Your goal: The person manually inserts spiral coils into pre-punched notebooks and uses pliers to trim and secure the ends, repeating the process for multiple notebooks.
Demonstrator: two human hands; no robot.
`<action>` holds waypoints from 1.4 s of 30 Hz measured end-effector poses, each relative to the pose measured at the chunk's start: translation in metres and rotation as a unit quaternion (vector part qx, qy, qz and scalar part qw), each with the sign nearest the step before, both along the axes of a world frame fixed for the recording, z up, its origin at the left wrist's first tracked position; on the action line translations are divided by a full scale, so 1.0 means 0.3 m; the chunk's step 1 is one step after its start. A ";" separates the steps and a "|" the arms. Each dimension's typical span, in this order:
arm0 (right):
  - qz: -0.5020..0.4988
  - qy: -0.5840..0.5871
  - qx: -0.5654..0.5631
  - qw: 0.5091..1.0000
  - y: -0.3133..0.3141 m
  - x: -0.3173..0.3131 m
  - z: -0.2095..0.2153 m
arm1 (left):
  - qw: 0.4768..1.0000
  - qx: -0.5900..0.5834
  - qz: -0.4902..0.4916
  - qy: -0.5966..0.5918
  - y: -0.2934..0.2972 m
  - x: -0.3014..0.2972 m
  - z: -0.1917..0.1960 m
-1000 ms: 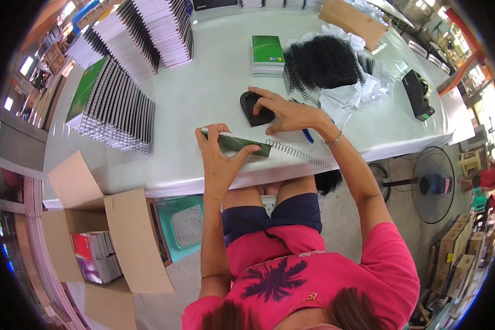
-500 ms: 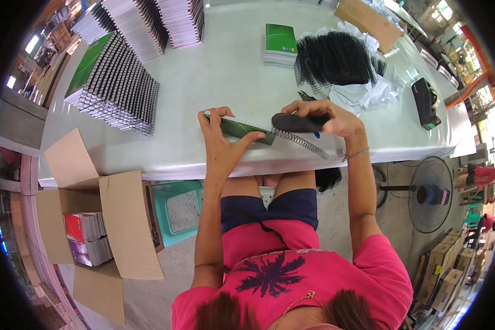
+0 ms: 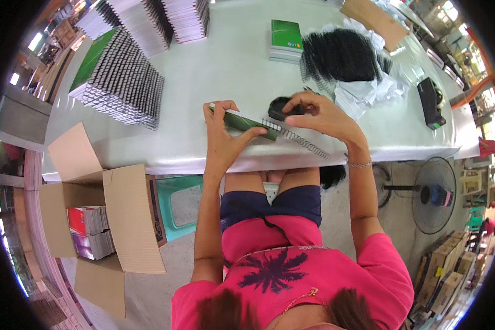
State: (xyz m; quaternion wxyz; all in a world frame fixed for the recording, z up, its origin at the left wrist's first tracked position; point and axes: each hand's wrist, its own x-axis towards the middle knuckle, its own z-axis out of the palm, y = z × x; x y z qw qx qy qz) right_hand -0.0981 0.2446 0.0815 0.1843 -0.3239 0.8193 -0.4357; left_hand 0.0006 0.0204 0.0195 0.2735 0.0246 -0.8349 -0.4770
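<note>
My left hand (image 3: 224, 124) is closed round a green notebook (image 3: 242, 122), tilted with its bound edge up, thumb on the cover and fingers behind. A dark wire coil (image 3: 308, 144) is threaded partly into the notebook's right end; its loose length slants down to the right. Just above that end, my right hand (image 3: 319, 115) grips a black rounded object (image 3: 280, 105) with thumb and fingers; its exact kind is unclear. Beyond the right hand, a dark tool tip (image 3: 308, 89) shows, the rest hidden.
At the left stand stacks of coil-bound notebooks (image 3: 124, 77). Farther off lie a green-covered pile (image 3: 286, 38), a heap of black coils (image 3: 344, 55) on crumpled paper and a black tape dispenser (image 3: 432, 103). Below left sits an open carton (image 3: 132, 220); a fan (image 3: 433, 195) stands right.
The black object in my right hand has turned and shifted slightly up, now showing a rounder face. More coil loops now show along the notebook's right end. My left hand keeps its hold.
</note>
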 end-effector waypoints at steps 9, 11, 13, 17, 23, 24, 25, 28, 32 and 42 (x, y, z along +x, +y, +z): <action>-0.021 0.017 -0.007 1.000 0.004 0.011 -0.018 | 1.000 0.003 -0.009 -0.005 -0.010 0.007 0.011; -0.024 -0.084 -0.051 0.995 0.004 -0.001 -0.027 | 1.000 0.012 -0.017 -0.007 -0.011 0.010 0.013; -0.036 0.012 0.025 0.999 -0.011 0.018 -0.026 | 1.000 0.002 -0.026 0.005 -0.025 0.006 0.001; -0.019 -0.067 0.017 0.997 -0.015 0.052 0.021 | 0.996 0.080 -0.030 0.028 -0.019 0.000 -0.026; 0.027 -0.126 -0.102 0.986 -0.002 0.043 0.023 | 0.986 0.152 -0.055 -0.032 -0.021 0.003 -0.036; 0.023 -0.103 -0.056 0.993 -0.005 0.031 0.028 | 0.985 0.160 -0.059 -0.028 -0.021 -0.004 -0.038; 0.001 -0.042 0.011 0.999 -0.034 -0.003 0.017 | 0.985 0.162 -0.063 -0.018 -0.031 -0.016 -0.027; 0.035 -0.178 -0.101 0.978 -0.016 0.044 0.002 | 0.992 0.106 -0.066 0.002 -0.044 -0.006 -0.063; 0.046 -0.139 -0.163 0.976 -0.015 0.064 0.024 | 0.983 0.166 -0.072 -0.011 -0.029 -0.012 -0.043; -0.008 -0.020 0.030 0.999 -0.089 -0.009 0.026 | 0.981 0.171 -0.093 -0.019 -0.045 -0.023 -0.060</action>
